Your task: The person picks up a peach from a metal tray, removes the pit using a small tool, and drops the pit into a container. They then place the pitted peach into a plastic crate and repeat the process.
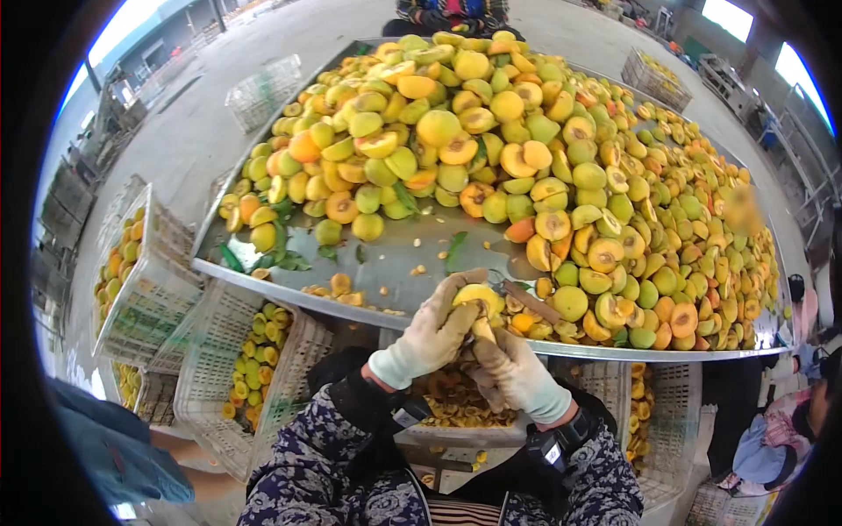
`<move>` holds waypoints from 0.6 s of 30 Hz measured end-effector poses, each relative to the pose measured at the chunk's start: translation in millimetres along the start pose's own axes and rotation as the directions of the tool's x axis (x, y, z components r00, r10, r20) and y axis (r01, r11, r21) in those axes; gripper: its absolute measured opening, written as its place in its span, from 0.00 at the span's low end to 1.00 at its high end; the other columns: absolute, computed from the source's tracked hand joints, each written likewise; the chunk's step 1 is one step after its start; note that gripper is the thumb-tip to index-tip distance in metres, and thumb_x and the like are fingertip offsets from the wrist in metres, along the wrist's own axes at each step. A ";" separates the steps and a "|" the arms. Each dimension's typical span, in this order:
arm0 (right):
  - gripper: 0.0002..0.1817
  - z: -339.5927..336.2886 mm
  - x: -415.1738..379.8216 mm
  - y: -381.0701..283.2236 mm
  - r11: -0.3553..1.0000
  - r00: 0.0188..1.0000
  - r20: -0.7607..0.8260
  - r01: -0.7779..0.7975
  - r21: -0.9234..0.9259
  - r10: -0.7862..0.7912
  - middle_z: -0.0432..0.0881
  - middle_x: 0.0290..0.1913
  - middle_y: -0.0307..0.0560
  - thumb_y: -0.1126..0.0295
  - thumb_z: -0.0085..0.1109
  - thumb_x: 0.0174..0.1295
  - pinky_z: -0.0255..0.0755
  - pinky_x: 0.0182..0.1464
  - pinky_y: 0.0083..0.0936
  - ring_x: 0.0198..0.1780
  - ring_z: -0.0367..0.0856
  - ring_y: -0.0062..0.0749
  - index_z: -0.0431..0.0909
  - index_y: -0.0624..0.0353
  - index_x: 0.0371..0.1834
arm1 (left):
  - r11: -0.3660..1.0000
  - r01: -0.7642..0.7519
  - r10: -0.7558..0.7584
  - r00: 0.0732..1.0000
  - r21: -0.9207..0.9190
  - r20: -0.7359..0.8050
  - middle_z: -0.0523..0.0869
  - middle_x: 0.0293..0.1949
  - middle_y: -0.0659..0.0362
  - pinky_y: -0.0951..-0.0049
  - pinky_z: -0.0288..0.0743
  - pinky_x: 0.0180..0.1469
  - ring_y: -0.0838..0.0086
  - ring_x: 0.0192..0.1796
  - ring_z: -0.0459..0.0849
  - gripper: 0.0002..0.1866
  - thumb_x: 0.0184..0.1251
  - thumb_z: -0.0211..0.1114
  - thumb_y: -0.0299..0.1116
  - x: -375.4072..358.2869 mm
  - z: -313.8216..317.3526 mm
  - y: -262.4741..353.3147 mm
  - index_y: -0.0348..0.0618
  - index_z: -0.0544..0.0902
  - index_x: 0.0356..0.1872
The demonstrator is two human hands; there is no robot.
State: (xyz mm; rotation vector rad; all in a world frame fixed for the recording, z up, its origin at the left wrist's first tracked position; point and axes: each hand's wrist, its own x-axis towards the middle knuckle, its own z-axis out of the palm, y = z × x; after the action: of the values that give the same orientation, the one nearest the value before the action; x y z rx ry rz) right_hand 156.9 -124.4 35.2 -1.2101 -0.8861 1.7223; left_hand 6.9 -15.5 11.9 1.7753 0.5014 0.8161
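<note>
Both my hands wear dirty white gloves and meet at the tray's near edge. My left hand (434, 331) has its fingers wrapped round a yellow fruit (478, 300), which looks cut open. Close against it on the right, my right hand (517, 373) is closed, its thumb and fingers at a pale yellow piece (482, 329); what else it holds is hidden. A tool with a flat brown handle (532, 302) lies just beyond my hands. Behind it a big heap of halved and whole fruit (438, 127) covers much of the metal tray (386, 254).
Below my hands is a crate of cut fruit (465, 394). Plastic crates stand at the left (206, 386) and right (675, 421). A person (452, 13) sits across the tray. Other people are at the left edge (123, 447) and the right edge (772, 438).
</note>
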 end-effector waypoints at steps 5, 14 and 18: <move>0.23 -21.4 10.9 12.3 0.893 0.951 -0.111 0.226 -0.388 -0.289 0.75 0.29 0.42 0.50 0.50 0.72 0.70 0.34 0.27 0.30 0.72 0.30 0.71 0.65 0.44 | 0.984 0.119 -0.109 0.991 -0.133 0.081 0.75 0.57 0.53 0.73 0.67 0.62 0.73 0.57 0.74 0.26 0.74 0.51 0.32 21.3 10.3 -4.4 0.33 0.61 0.70; 0.22 -17.0 12.0 15.6 0.775 0.898 -0.155 0.255 -0.579 -0.411 0.74 0.24 0.46 0.52 0.51 0.71 0.68 0.27 0.29 0.22 0.72 0.34 0.69 0.64 0.37 | 0.967 0.056 -0.057 0.998 -0.247 0.004 0.71 0.63 0.51 0.72 0.60 0.68 0.72 0.64 0.69 0.29 0.72 0.47 0.26 -3.5 15.3 -31.9 0.30 0.56 0.72; 0.20 -8.4 11.4 15.6 0.579 0.886 -0.167 0.131 -0.805 -0.433 0.76 0.27 0.66 0.57 0.53 0.69 0.71 0.35 0.42 0.31 0.76 0.60 0.70 0.68 0.36 | 0.931 0.145 -0.161 0.987 -0.336 -0.021 0.70 0.64 0.50 0.71 0.59 0.69 0.71 0.65 0.69 0.28 0.71 0.47 0.24 -8.6 12.6 -21.9 0.29 0.58 0.71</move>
State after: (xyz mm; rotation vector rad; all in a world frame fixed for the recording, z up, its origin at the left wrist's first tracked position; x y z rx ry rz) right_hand 159.2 -119.7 14.8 -1.7320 -1.5877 0.7686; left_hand 11.4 -22.0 -13.6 1.3891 0.4947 0.7846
